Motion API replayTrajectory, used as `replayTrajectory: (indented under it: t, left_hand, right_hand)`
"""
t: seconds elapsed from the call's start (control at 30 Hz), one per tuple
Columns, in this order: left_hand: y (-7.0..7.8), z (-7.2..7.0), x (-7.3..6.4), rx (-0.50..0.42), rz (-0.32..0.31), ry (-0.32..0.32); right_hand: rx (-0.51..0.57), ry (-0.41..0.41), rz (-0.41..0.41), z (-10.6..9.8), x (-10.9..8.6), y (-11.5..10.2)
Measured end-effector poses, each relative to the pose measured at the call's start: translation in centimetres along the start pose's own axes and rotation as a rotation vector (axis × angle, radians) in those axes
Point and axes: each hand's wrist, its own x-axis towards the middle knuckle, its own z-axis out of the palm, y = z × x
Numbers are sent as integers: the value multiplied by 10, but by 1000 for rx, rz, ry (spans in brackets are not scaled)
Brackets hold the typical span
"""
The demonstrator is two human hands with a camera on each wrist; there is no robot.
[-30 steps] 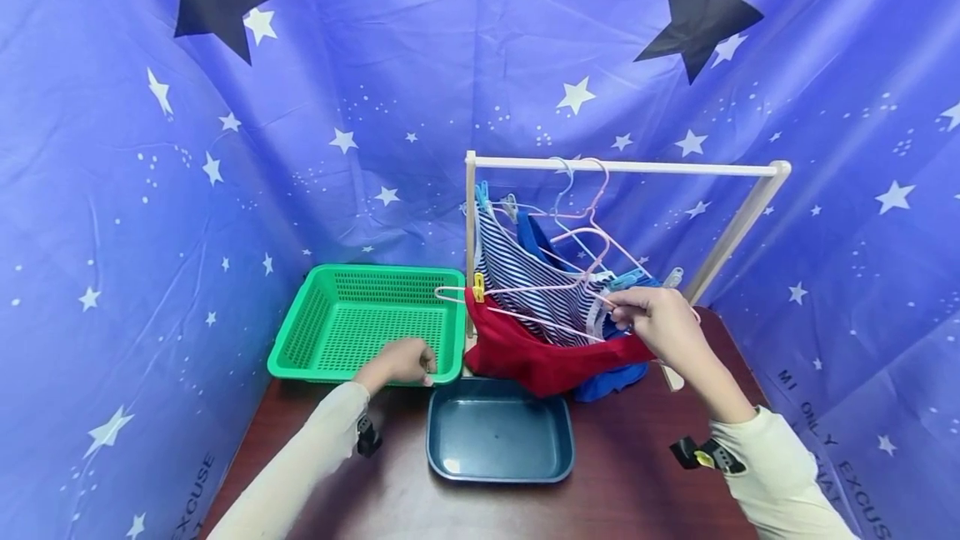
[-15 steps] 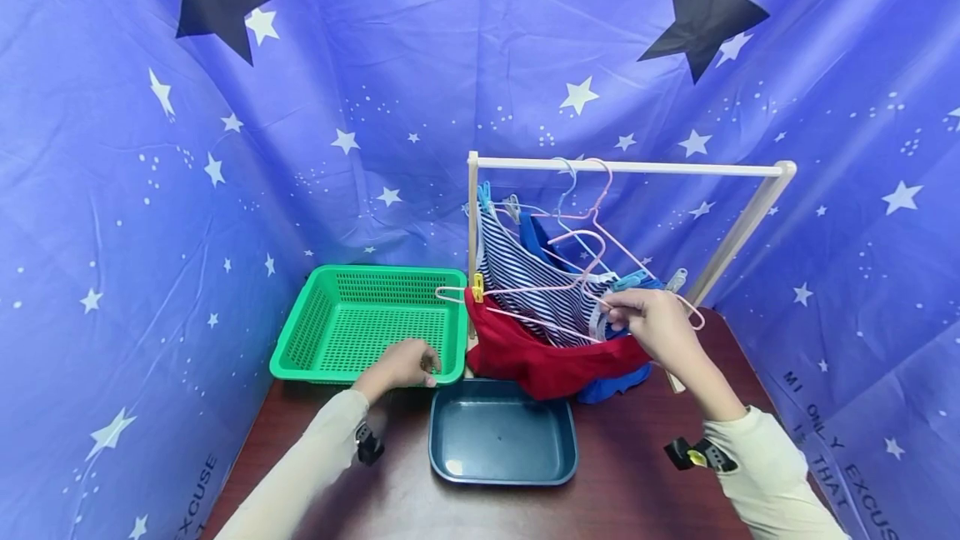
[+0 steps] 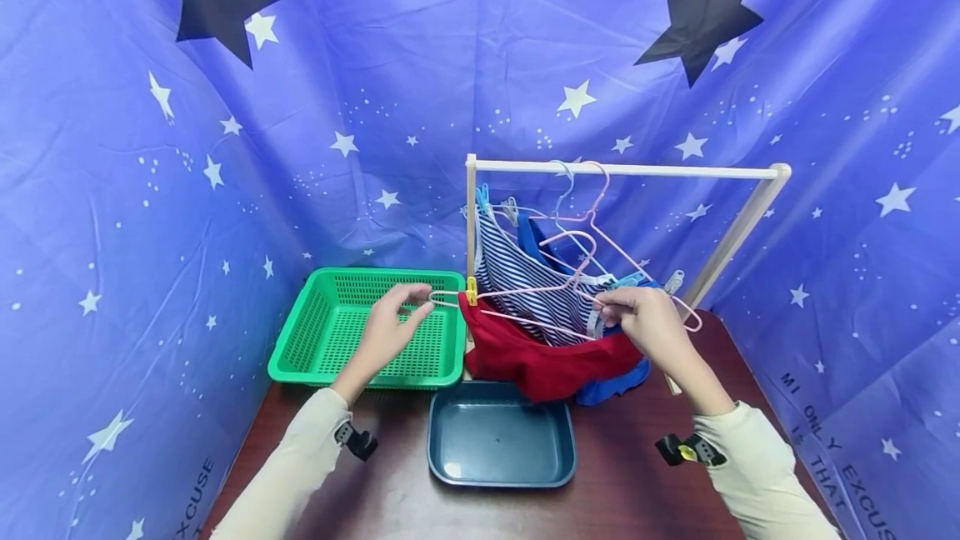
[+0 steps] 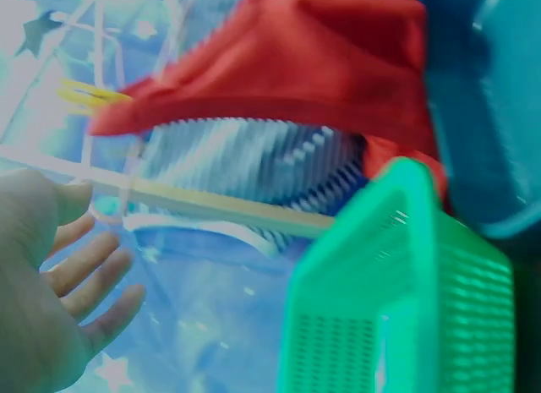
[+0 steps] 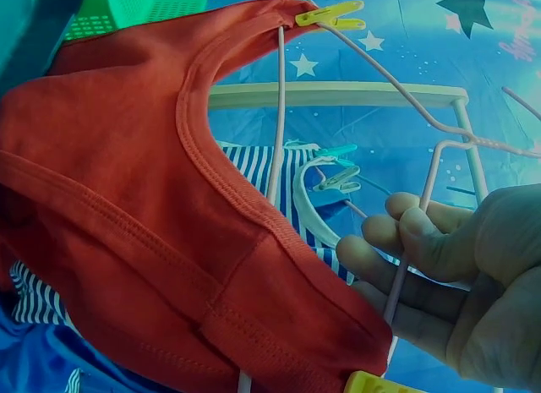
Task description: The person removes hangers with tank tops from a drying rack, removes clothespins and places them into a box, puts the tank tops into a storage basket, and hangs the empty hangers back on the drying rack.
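Red underpants (image 3: 555, 369) hang from a pink hanger (image 3: 595, 247), with a yellow clothespin (image 3: 472, 291) at the left corner. Another yellow clothespin (image 5: 380, 383) shows at the other corner in the right wrist view. My right hand (image 3: 652, 319) pinches the hanger's wire near its right side between thumb and fingers. Beside the hanger's left end is my left hand (image 3: 393, 323), its thumb and fingers spread apart. In the left wrist view, blurred, that hand's fingers (image 4: 97, 275) hold nothing.
A wooden rack (image 3: 630, 168) behind bears a blue and a pink hanger with striped underpants (image 3: 525, 273) and a blue garment (image 3: 615, 386). The green basket (image 3: 360, 384) stands at the left, a dark blue tray (image 3: 498, 452) in front. Star-printed cloth surrounds the table.
My left hand has risen from the basket's front rim to the hanger's left end, its fingers spreading. The right hand keeps its pinch; hanger and red underpants have shifted slightly left.
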Motion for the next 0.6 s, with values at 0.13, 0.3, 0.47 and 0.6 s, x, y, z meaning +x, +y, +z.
replayTrajectory:
  t: [0.13,0.3,0.47,0.6]
  left_hand:
    - [18,-4,6,-9,37,11]
    - [37,0,12,-31,84,-41]
    - [45,6,18,-38,88,-74]
    - [45,10,24,-69,54,-106]
  right_hand:
    - [-3,19,-21,2,2,-1]
    - [0,25,-22,1,3,-3]
    - [19,10,-6,-2,4,-7]
    - [25,8,-4,-2,4,-7]
